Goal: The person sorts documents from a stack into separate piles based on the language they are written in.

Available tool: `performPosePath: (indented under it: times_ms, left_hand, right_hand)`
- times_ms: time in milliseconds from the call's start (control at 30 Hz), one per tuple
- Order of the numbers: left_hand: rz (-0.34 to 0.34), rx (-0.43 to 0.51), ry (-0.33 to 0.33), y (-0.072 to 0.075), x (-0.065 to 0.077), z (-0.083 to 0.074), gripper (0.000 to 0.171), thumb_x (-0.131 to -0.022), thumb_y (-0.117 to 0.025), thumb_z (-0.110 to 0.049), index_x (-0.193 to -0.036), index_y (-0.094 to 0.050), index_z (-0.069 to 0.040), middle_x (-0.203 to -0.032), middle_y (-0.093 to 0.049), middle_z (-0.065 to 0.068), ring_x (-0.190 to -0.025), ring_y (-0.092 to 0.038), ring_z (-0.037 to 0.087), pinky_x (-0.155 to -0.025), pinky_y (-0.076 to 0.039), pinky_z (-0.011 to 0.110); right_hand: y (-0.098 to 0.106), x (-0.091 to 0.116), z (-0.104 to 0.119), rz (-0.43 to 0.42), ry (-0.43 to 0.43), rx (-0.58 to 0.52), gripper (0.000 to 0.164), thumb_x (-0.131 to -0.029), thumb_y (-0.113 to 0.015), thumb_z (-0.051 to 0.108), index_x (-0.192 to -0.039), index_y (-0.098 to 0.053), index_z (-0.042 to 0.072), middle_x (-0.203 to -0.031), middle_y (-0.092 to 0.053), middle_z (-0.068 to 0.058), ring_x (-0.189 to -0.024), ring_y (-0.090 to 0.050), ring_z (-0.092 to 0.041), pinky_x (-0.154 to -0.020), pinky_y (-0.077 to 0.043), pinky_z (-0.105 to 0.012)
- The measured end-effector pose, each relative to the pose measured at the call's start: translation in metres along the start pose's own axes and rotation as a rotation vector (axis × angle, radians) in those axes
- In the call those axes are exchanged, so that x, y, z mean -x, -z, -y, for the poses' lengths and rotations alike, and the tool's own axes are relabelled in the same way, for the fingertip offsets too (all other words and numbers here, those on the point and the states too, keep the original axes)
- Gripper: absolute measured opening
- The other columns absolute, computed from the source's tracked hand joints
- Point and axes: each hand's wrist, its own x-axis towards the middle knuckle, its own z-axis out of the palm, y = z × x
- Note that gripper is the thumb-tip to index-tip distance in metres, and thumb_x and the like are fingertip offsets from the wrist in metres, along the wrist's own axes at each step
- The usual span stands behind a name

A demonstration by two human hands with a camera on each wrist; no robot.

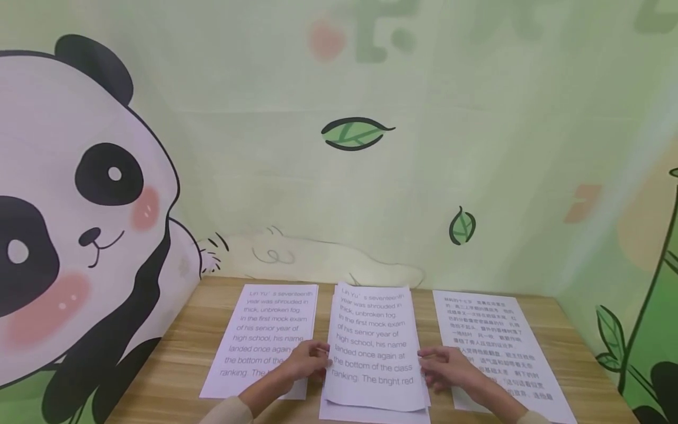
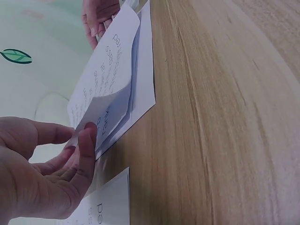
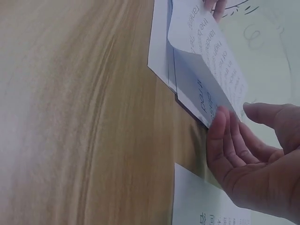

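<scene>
A sheet of paper [image 1: 371, 344] with large English print is raised a little over more white paper [image 1: 373, 414] at the middle of the table. My left hand [image 1: 307, 362] pinches its left edge between thumb and fingers. At the opposite edge my right hand [image 1: 450, 368] holds the sheet, fingers curled beneath and thumb near the top side. Both wrist views show the sheet [image 2: 105, 70] bowed, its near edge lifted off the paper below [image 3: 161, 56].
To the left lies paper with the same English text [image 1: 265, 335], partly under my left forearm. A page of Chinese text [image 1: 487, 330] is on the right, partly covered by my right hand. Behind the wooden table [image 1: 175, 353] hangs a panda-printed cloth [image 1: 254, 165].
</scene>
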Motion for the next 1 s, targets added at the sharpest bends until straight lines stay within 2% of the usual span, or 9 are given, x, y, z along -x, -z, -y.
performPosePath:
  times_ms: [167, 400, 633, 833, 1000]
  left_hand:
    - [0.006, 0.034, 0.003, -0.001, -0.001, 0.001, 0.046, -0.087, -0.065, 0.0, -0.13, -0.055, 0.012, -0.097, -0.069, 0.013, -0.072, -0.068, 0.014, -0.068, -0.062, 0.031]
    - [-0.021, 0.079, 0.007, 0.005, 0.001, 0.007, 0.044, -0.087, -0.065, 0.001, -0.13, -0.058, 0.007, -0.098, -0.071, 0.01, -0.072, -0.067, 0.013, -0.066, -0.06, 0.028]
    - [-0.046, 0.108, 0.028, 0.023, 0.01, 0.013, 0.047, -0.086, -0.067, 0.001, -0.131, -0.058, 0.006, -0.098, -0.069, 0.011, -0.077, -0.066, 0.016, -0.07, -0.061, 0.032]
    - [-0.033, 0.114, -0.018, 0.042, 0.017, 0.014, 0.048, -0.088, -0.068, -0.003, -0.134, -0.057, 0.006, -0.102, -0.068, 0.011, -0.081, -0.068, 0.016, -0.072, -0.062, 0.034]
    - [-0.029, 0.111, -0.022, 0.059, 0.025, 0.017, 0.049, -0.091, -0.067, -0.005, -0.136, -0.054, 0.007, -0.105, -0.07, 0.011, -0.083, -0.068, 0.015, -0.073, -0.062, 0.034]
  right_hand:
    - [-0.004, 0.0, 0.0, 0.022, -0.007, -0.065, 0.062, -0.095, -0.069, 0.018, -0.141, -0.043, -0.016, -0.102, -0.076, -0.008, -0.086, -0.073, -0.018, -0.077, -0.064, -0.037]
    - [-0.012, 0.003, 0.003, -0.01, -0.011, -0.067, 0.058, -0.093, -0.069, 0.014, -0.138, -0.046, -0.014, -0.101, -0.074, -0.007, -0.085, -0.07, -0.016, -0.077, -0.064, -0.035]
    - [-0.024, 0.002, 0.012, -0.046, -0.029, -0.078, 0.057, -0.093, -0.071, 0.014, -0.138, -0.048, -0.012, -0.102, -0.076, -0.008, -0.087, -0.072, -0.016, -0.079, -0.064, -0.037]
    - [-0.036, -0.004, 0.018, -0.001, 0.013, -0.111, 0.057, -0.095, -0.067, 0.013, -0.14, -0.044, -0.014, -0.103, -0.075, -0.009, -0.088, -0.072, -0.016, -0.082, -0.064, -0.037]
    - [-0.053, -0.011, 0.024, -0.033, 0.032, -0.143, 0.051, -0.094, -0.067, 0.01, -0.136, -0.049, -0.012, -0.097, -0.075, -0.007, -0.086, -0.072, -0.016, -0.079, -0.064, -0.037]
